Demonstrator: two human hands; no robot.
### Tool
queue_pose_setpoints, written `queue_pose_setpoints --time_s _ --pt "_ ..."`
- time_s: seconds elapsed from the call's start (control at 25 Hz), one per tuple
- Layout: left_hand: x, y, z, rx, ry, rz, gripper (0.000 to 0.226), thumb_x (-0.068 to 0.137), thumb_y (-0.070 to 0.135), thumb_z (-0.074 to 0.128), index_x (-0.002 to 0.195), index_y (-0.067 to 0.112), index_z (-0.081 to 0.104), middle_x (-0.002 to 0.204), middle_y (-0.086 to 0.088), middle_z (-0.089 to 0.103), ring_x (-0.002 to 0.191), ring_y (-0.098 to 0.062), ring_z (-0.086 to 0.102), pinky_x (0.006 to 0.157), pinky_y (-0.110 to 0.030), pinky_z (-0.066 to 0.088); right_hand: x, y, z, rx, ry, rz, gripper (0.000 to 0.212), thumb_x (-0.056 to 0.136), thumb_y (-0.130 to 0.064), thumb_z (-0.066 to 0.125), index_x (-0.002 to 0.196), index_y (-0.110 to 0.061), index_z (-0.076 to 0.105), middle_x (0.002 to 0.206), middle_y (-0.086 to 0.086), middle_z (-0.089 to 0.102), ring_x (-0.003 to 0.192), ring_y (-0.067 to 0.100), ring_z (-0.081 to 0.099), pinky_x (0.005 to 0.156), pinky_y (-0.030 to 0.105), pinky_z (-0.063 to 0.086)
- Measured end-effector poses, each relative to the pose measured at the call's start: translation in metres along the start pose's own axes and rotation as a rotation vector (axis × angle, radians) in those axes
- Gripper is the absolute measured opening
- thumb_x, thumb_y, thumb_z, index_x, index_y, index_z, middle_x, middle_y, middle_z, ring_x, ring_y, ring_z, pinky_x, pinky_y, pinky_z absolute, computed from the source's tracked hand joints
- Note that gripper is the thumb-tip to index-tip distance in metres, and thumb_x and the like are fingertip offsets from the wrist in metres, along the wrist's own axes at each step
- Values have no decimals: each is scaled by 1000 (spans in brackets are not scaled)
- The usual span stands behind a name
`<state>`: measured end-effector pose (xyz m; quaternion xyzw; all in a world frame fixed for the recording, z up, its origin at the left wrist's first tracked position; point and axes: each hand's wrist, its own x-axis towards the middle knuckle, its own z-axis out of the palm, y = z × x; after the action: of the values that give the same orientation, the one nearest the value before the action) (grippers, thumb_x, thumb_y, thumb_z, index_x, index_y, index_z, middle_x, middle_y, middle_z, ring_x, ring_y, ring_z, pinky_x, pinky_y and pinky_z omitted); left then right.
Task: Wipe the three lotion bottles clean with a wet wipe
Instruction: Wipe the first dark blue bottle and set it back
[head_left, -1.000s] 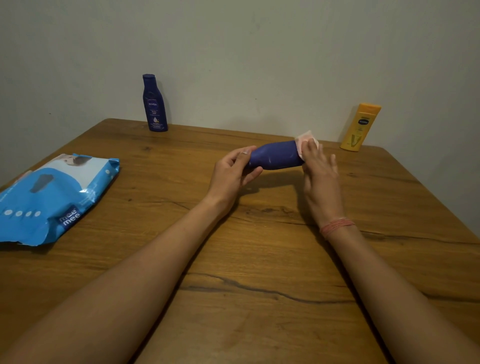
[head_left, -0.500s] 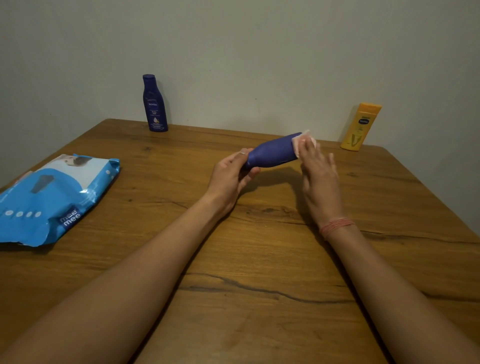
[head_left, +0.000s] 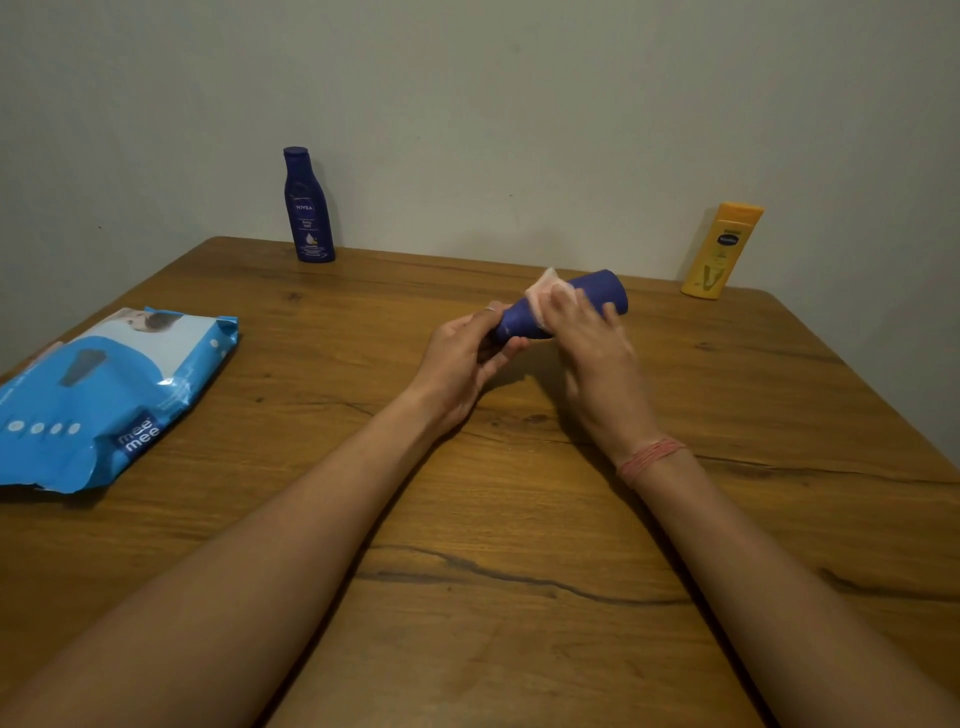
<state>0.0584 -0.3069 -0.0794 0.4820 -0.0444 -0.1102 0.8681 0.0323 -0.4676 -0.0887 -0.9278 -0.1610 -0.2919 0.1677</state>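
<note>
From the head view, your left hand (head_left: 462, 358) has its grip curled round the cap end of the dark blue bottle (head_left: 597, 296), held tilted above the desk (head_left: 519, 519). Your right hand (head_left: 592, 338) presses the wet wipe (head_left: 545, 291) against that bottle's middle, fingers wrapped over it. Far left of the held bottle stands the Nivea bottle (head_left: 307, 208); far right, the yellow bottle (head_left: 722, 249). The wipes pack (head_left: 104, 389) lies left of it.

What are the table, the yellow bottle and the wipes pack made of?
Table: probably wood or wood veneer, matte, with grain and dark cracks. Yellow bottle: likely smooth opaque plastic with a printed label. Wipes pack: thin glossy plastic film, crinkled and shiny.
</note>
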Motion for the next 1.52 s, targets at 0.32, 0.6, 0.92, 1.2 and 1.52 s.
queue_pose_setpoints --time_s 0.32,0.6,0.92,1.2,1.52 --pt "4 0 -5 -208 70 1 23 101 18 53 107 -2 63 104 -19 69 93 -19 71 81 -29 60 -3 -9 0 3 -102 -176 62 91 -1 55 147 -20 36 155 1 33 145 18 25 119 34 6" --pt "0 -3 1 -7 23 -28 26 100 24 54 111 5 69 105 -12 72 100 -18 69 81 -29 57 1 -15 3 -8 -36 -127 69 89 4 55 149 -21 31 156 0 30 146 18 21 120 38 9" --pt "-3 -1 4 -86 20 -26 26 100 23 53 110 4 67 109 -14 71 106 -20 67 89 -30 56 1 -11 6 -34 -18 -132 72 87 8 57 148 -20 33 155 1 32 146 20 22 120 39 10" --pt "4 4 -13 -461 127 -20 43 100 23 54 134 -2 48 129 -29 59 91 -25 72 74 -27 60 -4 -15 -1 78 -117 -107 51 89 -4 61 136 -24 52 144 1 49 131 19 48 110 33 34" --pt "1 5 -5 -318 79 -61 30 100 11 48 130 9 52 135 -25 51 101 -29 65 69 -26 60 -1 19 -14 784 276 727 32 102 -20 42 131 -24 57 127 -3 57 102 11 59 72 24 56"
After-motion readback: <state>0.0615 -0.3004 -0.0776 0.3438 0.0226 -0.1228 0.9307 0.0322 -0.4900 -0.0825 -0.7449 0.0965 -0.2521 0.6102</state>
